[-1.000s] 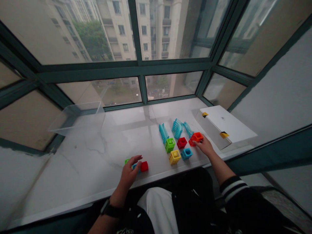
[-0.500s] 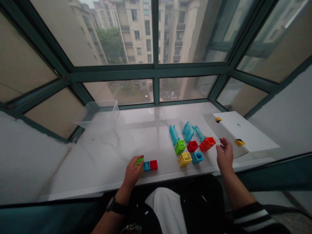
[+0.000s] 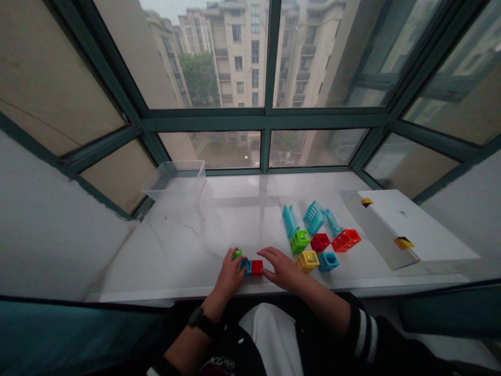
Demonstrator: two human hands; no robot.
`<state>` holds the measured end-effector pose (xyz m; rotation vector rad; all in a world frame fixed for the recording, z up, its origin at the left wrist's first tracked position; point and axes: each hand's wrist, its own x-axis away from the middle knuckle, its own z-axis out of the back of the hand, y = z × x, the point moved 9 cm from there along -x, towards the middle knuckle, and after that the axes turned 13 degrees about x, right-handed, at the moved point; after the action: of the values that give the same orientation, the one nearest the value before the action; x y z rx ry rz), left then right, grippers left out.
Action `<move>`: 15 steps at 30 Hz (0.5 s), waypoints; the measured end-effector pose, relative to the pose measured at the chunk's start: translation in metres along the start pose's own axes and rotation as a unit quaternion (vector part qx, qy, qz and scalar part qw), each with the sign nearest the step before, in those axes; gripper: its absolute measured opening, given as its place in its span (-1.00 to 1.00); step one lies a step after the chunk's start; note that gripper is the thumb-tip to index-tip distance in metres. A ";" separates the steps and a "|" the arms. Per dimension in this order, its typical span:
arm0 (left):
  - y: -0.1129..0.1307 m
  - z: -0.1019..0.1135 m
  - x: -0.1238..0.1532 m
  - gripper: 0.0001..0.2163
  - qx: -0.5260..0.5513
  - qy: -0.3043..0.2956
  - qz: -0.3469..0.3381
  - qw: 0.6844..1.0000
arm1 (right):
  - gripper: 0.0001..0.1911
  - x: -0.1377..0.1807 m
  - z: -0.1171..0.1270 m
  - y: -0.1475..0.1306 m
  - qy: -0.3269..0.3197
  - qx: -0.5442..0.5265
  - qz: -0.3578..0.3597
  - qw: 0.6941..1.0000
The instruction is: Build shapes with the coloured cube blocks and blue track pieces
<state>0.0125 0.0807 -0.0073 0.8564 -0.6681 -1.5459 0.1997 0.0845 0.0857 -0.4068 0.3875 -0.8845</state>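
Near the sill's front edge lies a short row of joined toy blocks, with a blue block [image 3: 246, 266] in the middle and a red block [image 3: 257, 267] at its right end. My left hand [image 3: 230, 272] is closed around the left end, where a green block [image 3: 237, 254] shows above the fingers and a yellow one is mostly covered. My right hand [image 3: 281, 267] is open beside the red block, thumb and fingers apart, thumb close to its right side; I cannot tell whether they touch.
Right of my hands sit a green block [image 3: 300, 242], a yellow block [image 3: 307, 261], a blue block [image 3: 328, 261], a red block [image 3: 320, 242] and an orange-red block [image 3: 346, 240]. Translucent blue pieces [image 3: 314, 217] lie behind. A clear bin [image 3: 176, 177] and white box [image 3: 418, 224] flank them.
My right hand has come left from beside the orange-red block to the red end of the joined row. My left hand stays on the row's left end. The view has shifted slightly.
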 end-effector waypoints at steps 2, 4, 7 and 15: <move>0.001 -0.003 0.000 -0.67 0.003 -0.007 0.000 1.000 | -0.31 -0.004 -0.034 0.015 -0.052 0.022 -0.036 0.998; 0.002 -0.006 -0.001 -0.67 0.005 -0.011 0.004 1.000 | -0.24 -0.005 -0.057 0.027 -0.087 0.041 -0.059 0.994; 0.003 -0.007 -0.001 -0.69 0.006 -0.018 0.015 1.000 | -0.36 -0.005 -0.076 0.036 -0.116 0.064 -0.072 0.988; 0.004 -0.006 -0.001 -0.63 0.011 -0.042 0.015 0.999 | -0.67 -0.004 -0.078 0.041 -0.129 0.080 -0.091 0.984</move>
<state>0.0200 0.0816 -0.0076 0.7974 -0.7568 -1.5562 0.1864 0.0969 -0.0007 -0.4066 0.0388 -1.0186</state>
